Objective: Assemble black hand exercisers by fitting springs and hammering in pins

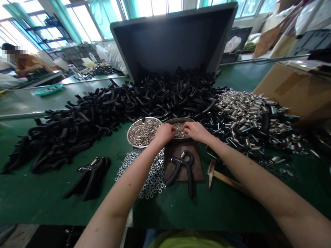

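My left hand (164,133) and my right hand (196,131) reach together over a round metal bowl (190,121) of small metal parts, fingers curled into the contents; what they pinch is too small to make out. Beside it on the left stands a second bowl (143,131) full of small metal pins. Just below the hands a black hand gripper (182,169) lies on a brown pad (198,168). A heap of metal washers (151,173) lies under my left forearm.
A large pile of black handles (108,106) spreads across the green table (36,203). Metal springs (245,110) are heaped at the right. A hammer (219,176), finished grippers (89,176), a tilted grey bin (176,38), a cardboard box (297,89) and a person (26,63) far left.
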Demonstrator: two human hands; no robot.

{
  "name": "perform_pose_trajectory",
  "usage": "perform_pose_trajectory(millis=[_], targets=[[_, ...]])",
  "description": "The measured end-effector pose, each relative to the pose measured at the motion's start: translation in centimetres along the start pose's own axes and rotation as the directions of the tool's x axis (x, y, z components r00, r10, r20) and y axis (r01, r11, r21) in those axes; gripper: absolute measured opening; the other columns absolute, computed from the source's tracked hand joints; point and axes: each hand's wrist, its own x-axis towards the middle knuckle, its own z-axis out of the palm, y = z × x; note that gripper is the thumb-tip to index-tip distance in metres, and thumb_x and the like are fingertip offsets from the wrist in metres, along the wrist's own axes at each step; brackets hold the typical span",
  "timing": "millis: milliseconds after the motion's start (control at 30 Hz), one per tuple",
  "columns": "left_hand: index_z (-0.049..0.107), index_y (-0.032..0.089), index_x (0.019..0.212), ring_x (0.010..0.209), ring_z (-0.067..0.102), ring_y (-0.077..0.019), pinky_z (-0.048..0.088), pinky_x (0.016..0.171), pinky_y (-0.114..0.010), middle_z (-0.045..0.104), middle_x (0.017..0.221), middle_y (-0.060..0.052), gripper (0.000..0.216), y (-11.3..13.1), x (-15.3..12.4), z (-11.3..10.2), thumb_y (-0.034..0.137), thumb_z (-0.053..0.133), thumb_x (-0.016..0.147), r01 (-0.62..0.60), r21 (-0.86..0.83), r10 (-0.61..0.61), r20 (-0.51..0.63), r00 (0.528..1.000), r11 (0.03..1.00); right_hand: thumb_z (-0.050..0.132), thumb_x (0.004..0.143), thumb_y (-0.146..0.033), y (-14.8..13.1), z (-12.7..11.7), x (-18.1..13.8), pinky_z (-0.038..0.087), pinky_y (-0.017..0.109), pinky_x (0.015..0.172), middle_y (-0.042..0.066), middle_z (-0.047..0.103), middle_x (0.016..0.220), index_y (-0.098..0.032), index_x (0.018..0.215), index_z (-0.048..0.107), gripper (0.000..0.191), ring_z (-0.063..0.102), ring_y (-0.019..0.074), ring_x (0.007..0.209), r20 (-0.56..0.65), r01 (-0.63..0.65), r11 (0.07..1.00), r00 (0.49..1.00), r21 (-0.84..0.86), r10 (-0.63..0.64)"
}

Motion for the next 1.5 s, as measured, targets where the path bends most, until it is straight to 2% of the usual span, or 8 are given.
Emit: perform_pose_trajectory(millis=[233, 633, 833, 1000, 1067, 1167, 1233, 1500], targets=[[0.071, 0.013, 0.093, 0.098, 0.063, -0.0277, 0.048, 0.085, -0.034, 0.069, 0.100, -0.017, 0.023, 0.5, 3.0, 2.2, 0.023, 0.063, 0.074, 0.051, 0.075, -0.058, 0.093, 0.994, 0.996, 0.049, 0.081, -0.018, 1.3, -0.1, -3.7, 0.048, 0.022, 0.061, 0.004, 0.072, 0.086, -0.014, 0.099, 0.067, 0.026, 0.061, 0.0114, 0.063, 0.003, -0.008, 0.935, 1.000, 0.355, 0.007], [0.072, 0.016, 0.083, 0.094, 0.063, -0.0254, 0.047, 0.085, -0.032, 0.070, 0.091, -0.013, 0.015, 0.2, 3.3, 2.3, 0.017, 0.065, 0.070, 0.042, -0.025, -0.040, 0.078, 0.996, 0.999, 0.069, 0.064, -0.030, 2.2, 1.4, -8.1, 0.046, 0.027, 0.064, 0.001, 0.066, 0.072, -0.016, 0.082, 0.068, 0.023, 0.058, 0.0126, 0.062, 0.068, -0.135, 0.630, 0.989, 0.765, 0.129], [0.068, 0.016, 0.084, 0.097, 0.061, -0.0254, 0.045, 0.087, -0.035, 0.068, 0.094, -0.012, 0.016, -0.3, 2.6, 2.0, 0.013, 0.056, 0.074, 0.053, -0.203, -0.070, -0.078, 0.995, 0.978, 0.063, 0.069, -0.031, 2.0, 1.7, -8.2, 0.043, 0.027, 0.057, -0.001, 0.062, 0.059, -0.015, 0.080, 0.070, 0.020, 0.053, 0.0115, 0.051, 0.049, -0.123, 0.700, 0.991, 0.703, 0.125], [0.062, 0.017, 0.084, 0.074, 0.064, -0.0167, 0.049, 0.071, -0.028, 0.067, 0.077, -0.004, 0.010, -0.5, 0.6, 1.3, 0.015, 0.057, 0.075, 0.029, -0.426, -0.090, -0.122, 0.988, 0.904, 0.059, 0.072, -0.022, 1.1, 1.9, -8.1, 0.046, 0.026, 0.059, 0.000, 0.066, 0.067, -0.017, 0.083, 0.068, 0.015, 0.059, 0.0132, 0.056, 0.033, -0.079, 0.791, 0.997, 0.607, 0.074], [0.060, 0.015, 0.085, 0.066, 0.063, -0.0130, 0.050, 0.063, -0.025, 0.067, 0.074, -0.003, 0.009, -0.7, -1.2, 1.2, 0.017, 0.059, 0.076, 0.033, -0.637, -0.097, -0.065, 0.993, 0.770, 0.058, 0.075, -0.022, 0.8, 2.2, -8.1, 0.046, 0.026, 0.058, -0.001, 0.066, 0.068, -0.018, 0.082, 0.067, 0.012, 0.060, 0.0133, 0.057, -0.013, -0.028, 0.849, 0.999, 0.528, 0.041], [0.059, 0.014, 0.084, 0.064, 0.063, -0.0108, 0.050, 0.059, -0.022, 0.069, 0.080, -0.005, 0.011, -1.0, -4.6, 1.5, 0.018, 0.064, 0.075, 0.126, -0.944, -0.092, 0.102, 0.991, 0.304, 0.058, 0.077, -0.021, 0.6, 2.6, -7.9, 0.045, 0.027, 0.063, -0.001, 0.066, 0.069, -0.019, 0.076, 0.066, 0.008, 0.060, 0.0142, 0.063, -0.061, 0.056, 0.910, 0.998, 0.411, -0.033], [0.060, 0.013, 0.081, 0.064, 0.064, -0.0102, 0.050, 0.058, -0.022, 0.070, 0.080, -0.006, 0.013, -1.3, -7.0, 2.0, 0.020, 0.068, 0.073, 0.199, -0.975, -0.096, 0.190, 0.977, 0.096, 0.061, 0.076, -0.019, 0.7, 2.8, -7.6, 0.044, 0.027, 0.069, 0.001, 0.066, 0.076, -0.019, 0.073, 0.066, 0.006, 0.060, 0.0153, 0.072, -0.069, 0.105, 0.922, 0.994, 0.372, -0.085], [0.060, 0.012, 0.078, 0.062, 0.064, -0.0100, 0.050, 0.056, -0.019, 0.071, 0.075, -0.005, 0.031, -1.8, -12.3, 4.3, 0.032, 0.079, 0.062, 0.331, -0.942, -0.152, 0.335, 0.930, -0.055, 0.062, 0.075, -0.009, 0.5, 3.5, -6.2, 0.043, 0.027, 0.071, 0.004, 0.062, 0.078, -0.016, 0.071, 0.066, 0.009, 0.058, 0.0160, 0.076, -0.039, 0.211, 0.953, 0.977, 0.216, -0.208]])
